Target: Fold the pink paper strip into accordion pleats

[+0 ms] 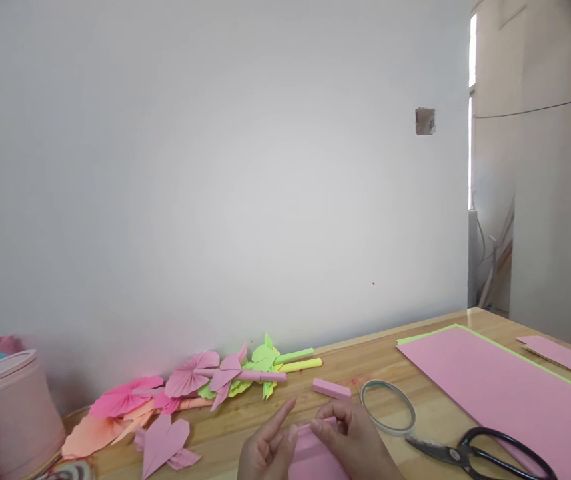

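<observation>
Folded pink paper sheet (315, 459): one, bottom centre, between hands
Right hand (352, 437): pinching its upper edge
Left hand (268, 448): thumb at paper, index raised; grip unclear
Pink paper bar (332, 389): one
Black-handled scissors (458, 455): one pair
Wooden table (365, 357): back edge along wall (265, 167)

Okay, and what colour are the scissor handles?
The handles of the scissors are black, seen best in the head view.

A wooden table (365, 353) carries paper fans (192, 373) and a pink paper heart (165, 441) toward the left; a small pink bar (332, 389) lies near a tape ring (390, 428); black-handled scissors (454, 455) overlap a large pink sheet (505, 393), green paper (525, 359) edging out beneath.
</observation>
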A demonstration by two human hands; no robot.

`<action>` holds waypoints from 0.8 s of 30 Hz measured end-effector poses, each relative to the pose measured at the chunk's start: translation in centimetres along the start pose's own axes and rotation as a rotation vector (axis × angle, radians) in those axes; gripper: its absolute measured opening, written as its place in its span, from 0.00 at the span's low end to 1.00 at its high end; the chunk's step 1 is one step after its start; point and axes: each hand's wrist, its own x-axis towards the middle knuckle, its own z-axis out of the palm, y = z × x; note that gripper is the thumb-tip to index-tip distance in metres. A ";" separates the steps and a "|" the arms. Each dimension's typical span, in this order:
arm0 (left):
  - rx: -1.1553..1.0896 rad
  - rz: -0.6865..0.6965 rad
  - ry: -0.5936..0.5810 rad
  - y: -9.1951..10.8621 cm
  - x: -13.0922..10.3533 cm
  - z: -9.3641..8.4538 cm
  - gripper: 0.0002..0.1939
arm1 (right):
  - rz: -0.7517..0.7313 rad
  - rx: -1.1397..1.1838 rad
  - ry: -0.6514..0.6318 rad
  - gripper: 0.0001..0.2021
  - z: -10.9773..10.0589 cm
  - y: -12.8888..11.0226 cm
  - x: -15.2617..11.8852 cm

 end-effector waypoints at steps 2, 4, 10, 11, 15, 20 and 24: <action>-0.064 0.006 -0.020 0.3 0.1 -0.1 0.20 | 0.017 0.114 -0.034 0.10 -0.1 0.2 0.1; -0.083 0.018 -0.015 0.5 0.2 -0.3 0.20 | 0.049 0.208 -0.057 0.11 -0.2 0.7 0.2; 0.053 0.043 0.054 -0.4 0.6 -0.5 0.22 | -0.008 0.161 -0.115 0.08 -0.5 1.2 0.4; 0.085 0.053 0.057 -0.5 0.6 -0.5 0.20 | -0.046 0.129 -0.145 0.07 -0.6 1.0 0.3; 0.127 0.052 0.077 -0.1 0.7 -0.6 0.13 | -0.326 -0.209 -0.120 0.06 -1.3 -0.1 0.0; 0.273 0.219 0.215 0.7 0.7 -0.4 0.06 | -0.698 -0.607 0.121 0.08 -1.8 -1.4 -0.4; 0.288 0.070 0.016 0.1 0.7 -0.2 0.16 | -0.885 -0.810 0.114 0.09 -0.7 -1.8 -0.6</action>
